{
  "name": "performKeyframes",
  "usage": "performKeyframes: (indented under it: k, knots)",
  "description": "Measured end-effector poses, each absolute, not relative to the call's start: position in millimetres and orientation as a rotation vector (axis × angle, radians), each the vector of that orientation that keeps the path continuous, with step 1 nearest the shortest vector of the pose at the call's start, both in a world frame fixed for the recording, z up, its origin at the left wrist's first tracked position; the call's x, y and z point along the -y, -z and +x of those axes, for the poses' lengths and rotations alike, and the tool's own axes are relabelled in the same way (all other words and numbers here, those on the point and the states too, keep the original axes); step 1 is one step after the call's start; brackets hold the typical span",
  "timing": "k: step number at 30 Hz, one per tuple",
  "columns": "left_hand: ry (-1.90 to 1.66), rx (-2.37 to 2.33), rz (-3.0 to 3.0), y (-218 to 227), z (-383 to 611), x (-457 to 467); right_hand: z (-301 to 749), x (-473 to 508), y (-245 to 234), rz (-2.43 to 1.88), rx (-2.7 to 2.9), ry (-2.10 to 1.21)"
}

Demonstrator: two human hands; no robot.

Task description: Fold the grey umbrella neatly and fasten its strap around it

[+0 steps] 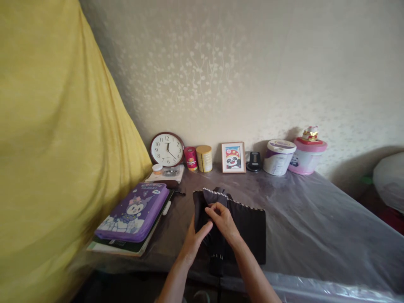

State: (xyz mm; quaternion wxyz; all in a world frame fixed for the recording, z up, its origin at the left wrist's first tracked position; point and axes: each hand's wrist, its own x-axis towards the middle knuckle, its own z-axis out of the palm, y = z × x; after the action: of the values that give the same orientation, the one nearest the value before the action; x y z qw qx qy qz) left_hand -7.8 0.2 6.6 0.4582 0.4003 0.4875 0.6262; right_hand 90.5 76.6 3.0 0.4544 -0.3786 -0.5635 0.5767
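Along the near edge of the counter (306,219), the left hand (192,243) clasps a black umbrella (248,233) at left; the right hand (224,221) pinches its striped-edged fabric (217,197).

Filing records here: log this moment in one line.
left hand: on black umbrella; right hand: at its fabric; purple case: to their left

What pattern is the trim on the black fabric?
Light-and-dark stripes; the trim shows best in the head view, along the fabric's top edge.
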Motion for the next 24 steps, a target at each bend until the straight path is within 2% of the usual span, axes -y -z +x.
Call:
performKeyframes:
  k: [4,13,24]
  knots:
    - [-1.540,-1.188,1.006,-11.7,-6.6,2.9,90.9,-76.9,-4.0,-0.936,1.332,-1.468]
    - [-1.550,-1.099,0.537,30.4,-16.4,-11.8,97.9,-77.5,-8.8,-0.898,1.358,-1.599]
    - [-1.563,-1.141,0.567,22.3,-13.5,-9.7,98.7,-73.7,-10.1,-0.750,1.505,-1.639]
